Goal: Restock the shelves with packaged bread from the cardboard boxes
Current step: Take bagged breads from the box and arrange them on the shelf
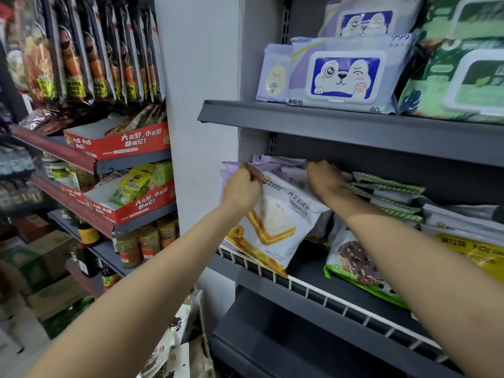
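A white bread pack with a yellow toast picture stands upright at the left end of the grey middle shelf, behind its white wire rail. Purple-topped packs stand behind it. My left hand pinches the top left edge of these packs. My right hand reaches into the shelf and grips the tops of the packs at the back, its fingertips hidden under the shelf above. A green chocolate bread pack lies to the right, partly under my right forearm.
Wet-wipe packs fill the upper shelf. Green-striped packs and a yellow pack sit at the right of the middle shelf. Left shelves hold red snack trays and jars. Snack bags hang below.
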### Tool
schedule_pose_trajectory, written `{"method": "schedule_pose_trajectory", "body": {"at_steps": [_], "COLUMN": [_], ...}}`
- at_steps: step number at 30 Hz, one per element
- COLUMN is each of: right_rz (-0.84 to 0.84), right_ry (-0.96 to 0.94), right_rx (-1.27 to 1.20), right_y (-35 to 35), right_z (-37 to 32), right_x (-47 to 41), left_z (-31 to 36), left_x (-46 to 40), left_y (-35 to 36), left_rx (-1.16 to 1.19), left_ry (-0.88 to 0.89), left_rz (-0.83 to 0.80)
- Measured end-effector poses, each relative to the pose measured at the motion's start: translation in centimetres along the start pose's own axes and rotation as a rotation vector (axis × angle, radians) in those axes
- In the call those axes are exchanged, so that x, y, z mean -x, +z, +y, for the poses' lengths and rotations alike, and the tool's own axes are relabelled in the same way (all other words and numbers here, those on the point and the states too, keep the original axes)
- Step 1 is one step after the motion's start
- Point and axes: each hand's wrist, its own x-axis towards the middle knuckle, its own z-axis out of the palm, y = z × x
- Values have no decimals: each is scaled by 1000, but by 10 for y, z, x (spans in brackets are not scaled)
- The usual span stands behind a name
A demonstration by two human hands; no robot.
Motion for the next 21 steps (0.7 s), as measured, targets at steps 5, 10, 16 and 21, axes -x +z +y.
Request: {"method": "schedule_pose_trajectory", "body": {"at_steps": [5, 10, 16, 21], "right_rz": [-78, -235, -243, -125], "right_ry": [51, -157, -46, 241], "right_rx": [-572, -864, -613, -97], "right_y": [-7, -44, -55, -57], "right_z": [5, 6, 26, 28], "right_x": [4, 55, 62, 61], "left_z": [4, 11, 6, -25], "left_x": [2, 3, 6, 5], "left_y": [-2, 5, 10, -7], "left_rx": [41, 196, -190, -860], "left_ry": [20, -5, 237, 421], "left_rz": [-16, -35, 48, -196]}}
